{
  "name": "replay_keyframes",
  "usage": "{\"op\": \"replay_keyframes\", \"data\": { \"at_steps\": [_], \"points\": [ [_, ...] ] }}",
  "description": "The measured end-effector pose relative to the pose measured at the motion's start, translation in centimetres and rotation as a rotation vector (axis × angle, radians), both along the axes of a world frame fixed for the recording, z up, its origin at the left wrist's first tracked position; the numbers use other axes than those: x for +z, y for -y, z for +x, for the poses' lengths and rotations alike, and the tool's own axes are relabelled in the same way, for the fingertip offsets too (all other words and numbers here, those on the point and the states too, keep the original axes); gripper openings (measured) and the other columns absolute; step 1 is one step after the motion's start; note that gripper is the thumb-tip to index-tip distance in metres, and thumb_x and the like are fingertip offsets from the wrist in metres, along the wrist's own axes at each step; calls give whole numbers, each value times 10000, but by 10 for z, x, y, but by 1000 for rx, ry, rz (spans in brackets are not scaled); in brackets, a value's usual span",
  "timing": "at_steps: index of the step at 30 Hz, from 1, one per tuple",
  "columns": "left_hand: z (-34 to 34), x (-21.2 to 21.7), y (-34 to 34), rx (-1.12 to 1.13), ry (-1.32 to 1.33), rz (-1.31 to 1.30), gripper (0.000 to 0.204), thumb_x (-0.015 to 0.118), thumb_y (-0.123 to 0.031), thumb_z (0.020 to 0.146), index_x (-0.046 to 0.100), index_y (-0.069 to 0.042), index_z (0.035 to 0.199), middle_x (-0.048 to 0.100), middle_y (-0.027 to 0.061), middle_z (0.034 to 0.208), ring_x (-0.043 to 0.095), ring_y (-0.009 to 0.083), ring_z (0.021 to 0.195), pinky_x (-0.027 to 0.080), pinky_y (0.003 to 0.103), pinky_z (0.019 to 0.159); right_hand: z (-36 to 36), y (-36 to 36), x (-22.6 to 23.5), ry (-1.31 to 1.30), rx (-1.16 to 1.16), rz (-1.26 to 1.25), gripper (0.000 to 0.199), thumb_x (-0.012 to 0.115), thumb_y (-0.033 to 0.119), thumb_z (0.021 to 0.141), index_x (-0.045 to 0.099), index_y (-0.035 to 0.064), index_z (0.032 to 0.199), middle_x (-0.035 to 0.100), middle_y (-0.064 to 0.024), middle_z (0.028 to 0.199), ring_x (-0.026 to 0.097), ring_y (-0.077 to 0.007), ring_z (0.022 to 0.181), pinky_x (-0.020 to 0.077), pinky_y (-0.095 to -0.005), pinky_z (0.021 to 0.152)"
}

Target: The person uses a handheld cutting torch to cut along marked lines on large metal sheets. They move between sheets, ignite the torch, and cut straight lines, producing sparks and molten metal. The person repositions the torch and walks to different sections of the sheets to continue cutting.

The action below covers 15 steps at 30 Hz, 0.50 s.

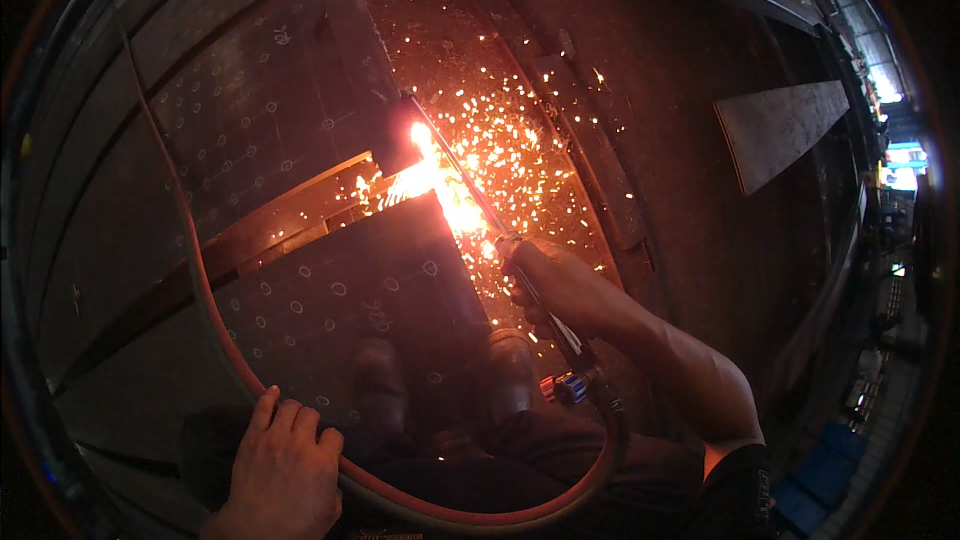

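Note:
In my right hand (pixel 550 285) is a cutting torch (pixel 480 198), its fingers wrapped round the long metal tube. The tube slants up and left to a head beside the plate edges, where a bright glow hides the tip. Blue and red valve knobs (pixel 569 388) sit behind the hand. My left hand (pixel 283 465) lies over my knee, its fingers curled over the red hose (pixel 215 315), which loops round to the torch's rear. White circles mark the near steel plate (pixel 340 290) and the far steel plate (pixel 250 110); the glow burns at the gap between them.
Sparks (pixel 510 155) spray rightward over the dark floor. My boots (pixel 508 370) stand at the near plate's front edge, close to the sparks. A long metal strip (pixel 590 175) lies right of the plates. Farther right are a tapered steel plate (pixel 785 130) and blue boxes (pixel 825 465).

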<state>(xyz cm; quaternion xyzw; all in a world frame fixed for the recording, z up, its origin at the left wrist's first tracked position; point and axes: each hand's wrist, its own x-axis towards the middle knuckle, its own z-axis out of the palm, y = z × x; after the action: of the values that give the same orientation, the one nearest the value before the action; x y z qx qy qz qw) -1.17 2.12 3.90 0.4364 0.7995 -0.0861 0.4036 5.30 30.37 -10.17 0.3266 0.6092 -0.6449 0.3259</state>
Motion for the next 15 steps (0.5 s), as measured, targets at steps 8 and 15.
{"op": "replay_keyframes", "data": {
  "at_steps": [8, 15],
  "points": [
    [-3, 4, 1, -92, 1, -81, 319, 724, -188, 664, 648, 2, 910, 590, 182, 940, 558, 340, 1044, 294, 503, 1099, -20, -6, 16, 2, -196, 58, 510, 441, 545, 922, 541, 45, 924, 513, -22, 691, 484, -132, 596, 420, -332, 549],
    [-3, -3, -3, -185, 4, -145, 419, 734, -281, 672, 628, -12, 975, 598, 184, 969, 549, 360, 1051, 334, 494, 1047, -17, -35, -40, -446, 14, 280, 520, 517, 497, 885, 583, 23, 1086, 601, -100, 775, 579, -204, 705, 483, -385, 662]
  ]
}}
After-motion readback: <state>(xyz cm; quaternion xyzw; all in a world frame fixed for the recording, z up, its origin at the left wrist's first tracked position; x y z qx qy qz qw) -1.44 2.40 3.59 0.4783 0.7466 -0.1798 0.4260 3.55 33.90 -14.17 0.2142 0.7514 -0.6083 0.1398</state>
